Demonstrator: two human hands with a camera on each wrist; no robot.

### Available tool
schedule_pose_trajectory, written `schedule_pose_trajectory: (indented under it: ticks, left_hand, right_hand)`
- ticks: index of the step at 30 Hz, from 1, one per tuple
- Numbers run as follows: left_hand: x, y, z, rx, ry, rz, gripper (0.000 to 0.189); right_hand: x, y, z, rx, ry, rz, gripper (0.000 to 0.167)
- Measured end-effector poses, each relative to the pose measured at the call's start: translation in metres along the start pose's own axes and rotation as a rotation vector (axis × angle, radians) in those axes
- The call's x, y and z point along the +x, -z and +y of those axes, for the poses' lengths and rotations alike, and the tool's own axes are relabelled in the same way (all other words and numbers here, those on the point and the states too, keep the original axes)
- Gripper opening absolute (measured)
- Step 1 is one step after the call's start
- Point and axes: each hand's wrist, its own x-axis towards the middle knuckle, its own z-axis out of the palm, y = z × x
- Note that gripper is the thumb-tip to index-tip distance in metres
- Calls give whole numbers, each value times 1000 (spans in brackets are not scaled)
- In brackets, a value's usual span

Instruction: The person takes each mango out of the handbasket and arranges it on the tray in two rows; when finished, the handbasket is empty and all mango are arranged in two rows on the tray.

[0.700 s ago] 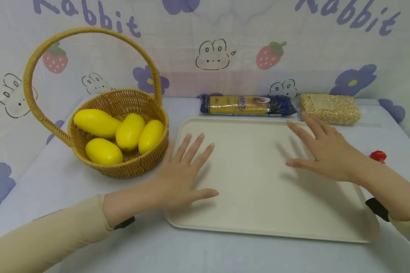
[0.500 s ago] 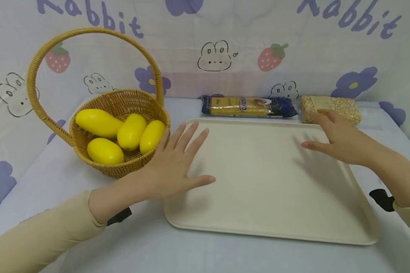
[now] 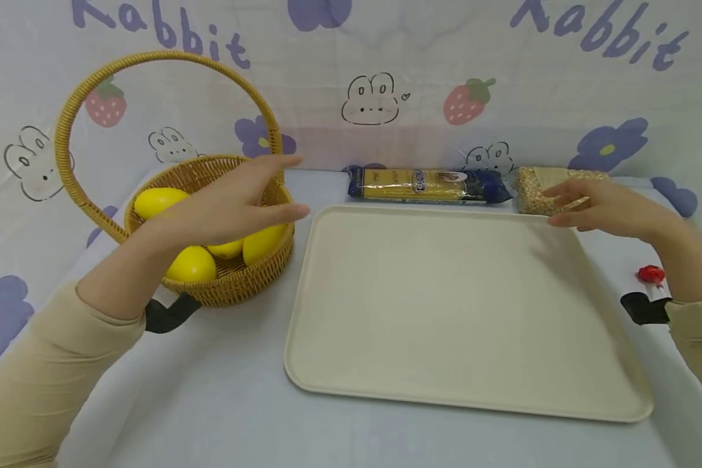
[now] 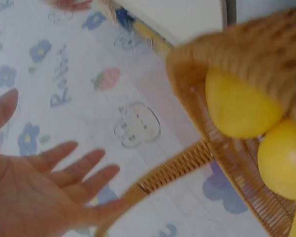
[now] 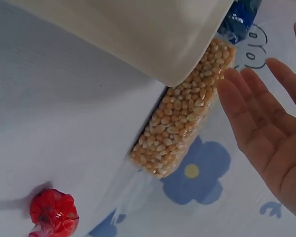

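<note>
My left hand [image 3: 225, 205] is above the wicker basket [image 3: 242, 286], its fingers extended and holding nothing. Several smooth yellow oval fruits [image 3: 193, 265] lie in the basket, some partly hidden by the hand and forearm. In the left wrist view, the spread fingers of the left hand [image 4: 44, 185] overlap the basket's arched handle [image 4: 167, 165]; touching or apart, I cannot tell. My right hand [image 3: 617, 208] hovers by the tray's far right corner, fingers loosely bent with nothing in them. Behind it lies a clear pack of corn kernels [image 3: 535, 188], also seen lengthwise in the right wrist view.
A large beige tray [image 3: 468, 312] lies flat on the cloth-covered table, right of the basket. Along the back wall is a blue and yellow packet [image 3: 415, 185], left of the corn. A small red wrapped item [image 3: 651, 274] sits at the right, near the right wrist.
My left hand has swung from over the tray's left edge up and left over the basket. My right hand has moved right and away from me, toward the corn pack, its fingers bending more.
</note>
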Motion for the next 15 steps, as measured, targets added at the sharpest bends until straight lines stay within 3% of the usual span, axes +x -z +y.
schedule_pose_trajectory:
  ticks: [7, 15]
  left_hand:
    - [1, 23, -24, -123, 86, -111, 69]
    - [13, 35, -45, -176, 113, -187, 63]
  right_hand:
    - [2, 3, 18, 74, -62, -91, 57]
    - [4, 8, 48, 124, -142, -221, 70]
